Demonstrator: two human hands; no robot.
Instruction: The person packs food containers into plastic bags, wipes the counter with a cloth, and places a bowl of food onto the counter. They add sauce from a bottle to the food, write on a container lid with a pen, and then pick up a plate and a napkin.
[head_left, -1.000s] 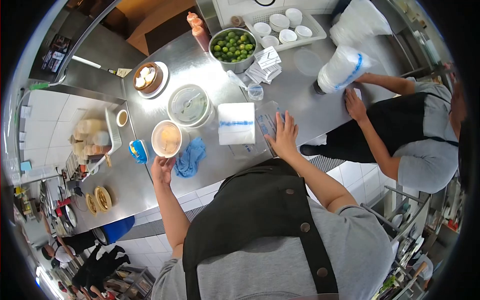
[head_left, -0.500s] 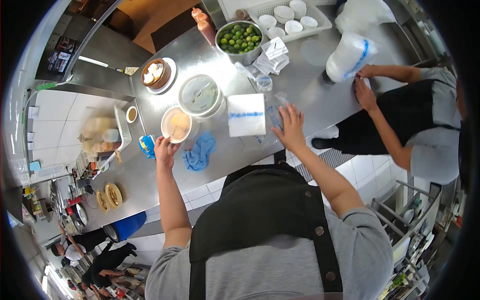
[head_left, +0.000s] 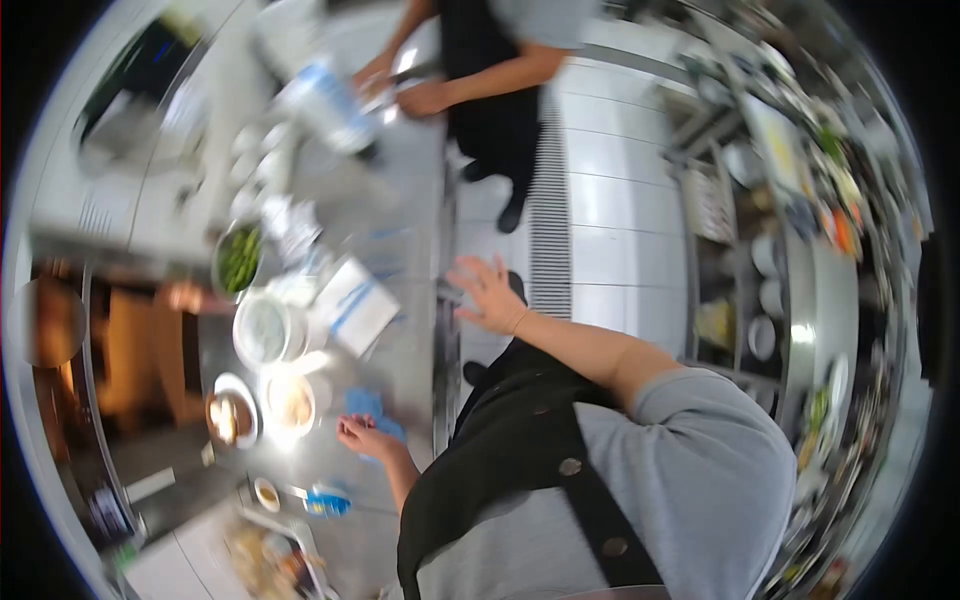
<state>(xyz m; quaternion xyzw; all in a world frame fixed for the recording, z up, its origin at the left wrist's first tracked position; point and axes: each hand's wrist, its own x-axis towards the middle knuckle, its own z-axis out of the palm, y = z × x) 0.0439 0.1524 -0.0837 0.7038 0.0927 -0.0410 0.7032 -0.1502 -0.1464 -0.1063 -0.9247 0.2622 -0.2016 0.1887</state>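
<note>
My left hand is over the steel counter, its fingers curled in and nothing visible in them. Right beside it lies a crumpled blue cloth. The round white tub with pale orange contents stands just beyond, apart from the fingers. My right hand is open, fingers spread, off the counter's edge above the floor. Nearest to it on the counter is a stack of white plastic bags with blue print. A larger lidded tub stands beside the smaller one. The picture is blurred by motion.
A pot of limes, white bowls and a brown steamer on a plate stand along the far side. A blue packet lies nearer. Another person's hands work at the counter's far end. Shelving runs along the right.
The view has swung round to the right. My left hand has come off the small tub and curled in. My right hand has moved from beside the bags to past the counter's edge.
</note>
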